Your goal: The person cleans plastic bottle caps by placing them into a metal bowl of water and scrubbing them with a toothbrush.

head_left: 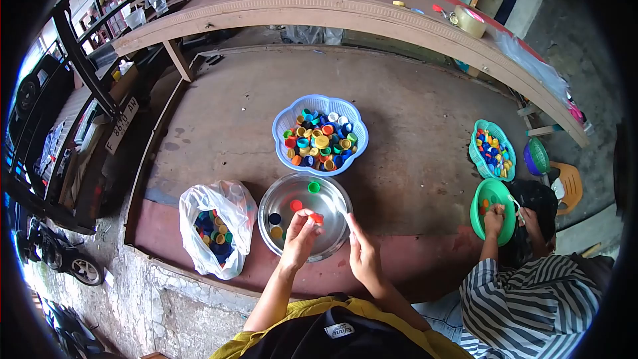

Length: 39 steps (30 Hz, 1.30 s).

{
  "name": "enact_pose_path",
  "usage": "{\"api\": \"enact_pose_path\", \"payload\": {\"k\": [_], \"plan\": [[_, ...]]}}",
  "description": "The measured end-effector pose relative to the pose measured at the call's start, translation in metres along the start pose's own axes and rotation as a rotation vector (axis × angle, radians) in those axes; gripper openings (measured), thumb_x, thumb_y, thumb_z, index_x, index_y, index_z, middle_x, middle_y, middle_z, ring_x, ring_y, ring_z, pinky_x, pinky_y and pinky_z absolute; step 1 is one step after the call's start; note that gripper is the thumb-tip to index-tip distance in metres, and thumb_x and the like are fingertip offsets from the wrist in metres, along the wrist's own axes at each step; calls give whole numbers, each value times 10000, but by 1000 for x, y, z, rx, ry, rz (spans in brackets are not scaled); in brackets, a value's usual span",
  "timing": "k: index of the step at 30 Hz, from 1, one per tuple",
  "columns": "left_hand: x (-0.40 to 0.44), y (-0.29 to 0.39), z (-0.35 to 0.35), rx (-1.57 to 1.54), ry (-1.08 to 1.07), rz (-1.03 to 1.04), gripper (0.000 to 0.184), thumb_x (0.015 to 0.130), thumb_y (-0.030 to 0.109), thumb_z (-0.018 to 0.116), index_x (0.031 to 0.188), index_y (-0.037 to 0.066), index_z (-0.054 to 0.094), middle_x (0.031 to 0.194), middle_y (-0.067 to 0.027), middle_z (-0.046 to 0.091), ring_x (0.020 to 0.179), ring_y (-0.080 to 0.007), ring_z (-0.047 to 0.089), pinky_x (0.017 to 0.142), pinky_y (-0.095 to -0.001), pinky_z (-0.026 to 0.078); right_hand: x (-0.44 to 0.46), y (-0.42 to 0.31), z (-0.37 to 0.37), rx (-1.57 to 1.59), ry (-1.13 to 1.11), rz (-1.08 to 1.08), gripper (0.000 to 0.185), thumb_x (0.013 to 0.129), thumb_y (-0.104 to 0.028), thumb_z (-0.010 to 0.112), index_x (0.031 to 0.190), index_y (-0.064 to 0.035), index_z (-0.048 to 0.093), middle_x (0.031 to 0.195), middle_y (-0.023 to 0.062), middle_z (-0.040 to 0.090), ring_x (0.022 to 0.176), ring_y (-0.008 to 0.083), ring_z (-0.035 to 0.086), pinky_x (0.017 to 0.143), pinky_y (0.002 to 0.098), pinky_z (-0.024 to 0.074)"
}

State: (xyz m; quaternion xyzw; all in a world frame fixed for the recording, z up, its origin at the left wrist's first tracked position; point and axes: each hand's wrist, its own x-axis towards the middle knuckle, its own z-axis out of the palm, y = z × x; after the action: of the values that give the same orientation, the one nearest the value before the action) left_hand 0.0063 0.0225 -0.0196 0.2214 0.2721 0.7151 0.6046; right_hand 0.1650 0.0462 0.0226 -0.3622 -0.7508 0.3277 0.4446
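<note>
A red cap [318, 218] is held near the centre of the frame, above the steel bowl [333, 194]. It is pinched between thumb and fingertips of the left hand [300, 239], whose grip is narrow and closed on it. The right hand [364, 258] is placed just right of the cap, apart from it, its fingers pointed up the frame by the bowl's right rim; whether anything thin is held there cannot be told. The cap thus lies between the two hands, nearer the left; no clear long axis is shown by so short a piece.

Inside the bowl, a green cap [314, 187], another red cap [296, 205], a dark blue cap [274, 218] and a yellow cap [276, 232] are seen, spread apart. Just above the bowl, a blue basin [282, 127] is heaped with mixed caps. To its lower left, more caps are held in a white plastic bag [238, 207]. At the right of the frame, a green bowl [509, 225] is worked over by a co-worker in a striped shirt [515, 302], below a teal basket [474, 153] of caps.
</note>
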Motion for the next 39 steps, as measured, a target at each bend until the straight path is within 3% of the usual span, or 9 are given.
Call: {"api": "enact_pose_path", "payload": {"k": [3,9,17,18,25,29,30,33,39], "plan": [[2,-2,0,-146,-1,-7,85,928,119,469,1007,115,499,987,-31,559,932,-128,539,811,-316,445,-18,3,-1,-108,-241,-53,498,839,42,463,1313,-107,440,813,182,590,688,282,595,628,349,481],[-2,-5,-2,-273,-17,-113,91,943,150,416,965,116,498,1060,-55,569,988,-185,546,891,-350,432,-17,1,4,-195,-185,-56,455,859,17,456,1303,-85,450,725,159,555,610,303,540,580,338,457],[-4,-5,6,-223,165,-81,95,922,122,478,832,124,509,1067,-59,591,932,-153,574,846,-341,446,-24,2,4,-155,-236,6,492,836,51,448,1302,-105,449,938,207,611,801,335,619,672,356,489],[-4,-7,3,-237,154,-93,97,921,121,482,829,125,510,1063,-55,592,930,-150,573,837,-334,447,-22,6,10,-101,-188,-96,558,811,40,488,1326,-165,426,742,154,580,649,305,593,576,378,477],[-4,-4,11,-214,128,-79,103,911,107,510,811,130,520,962,-11,598,880,-114,583,806,-307,467,-20,6,8,-37,-268,42,450,867,48,420,1307,-48,426,1019,238,591,748,254,620,686,301,474],[-4,-17,-2,-172,106,-47,56,909,91,509,878,93,556,974,-37,607,869,-111,592,849,-303,477,-11,16,6,-4,-185,134,437,885,21,430,1314,-58,418,972,236,597,747,251,626,668,295,472],[-3,-17,-2,-114,116,-40,56,908,88,509,897,81,563,972,-41,609,874,-111,591,855,-301,477,-7,3,0,-24,-259,250,418,897,3,423,1311,-59,420,1063,238,582,878,277,637,712,289,475],[-2,-13,-2,-112,131,-50,74,900,76,517,929,50,580,964,-49,617,897,-118,593,869,-294,482,-11,19,4,-75,-99,29,562,821,39,480,1338,-166,406,835,199,603,693,328,605,588,374,471],[-4,-5,-3,-321,119,-170,49,892,99,535,880,71,574,1012,-45,617,963,-131,590,900,-324,469,-16,15,13,-92,-170,-39,608,793,32,509,1346,-195,400,767,162,592,641,307,592,575,376,478]]}}
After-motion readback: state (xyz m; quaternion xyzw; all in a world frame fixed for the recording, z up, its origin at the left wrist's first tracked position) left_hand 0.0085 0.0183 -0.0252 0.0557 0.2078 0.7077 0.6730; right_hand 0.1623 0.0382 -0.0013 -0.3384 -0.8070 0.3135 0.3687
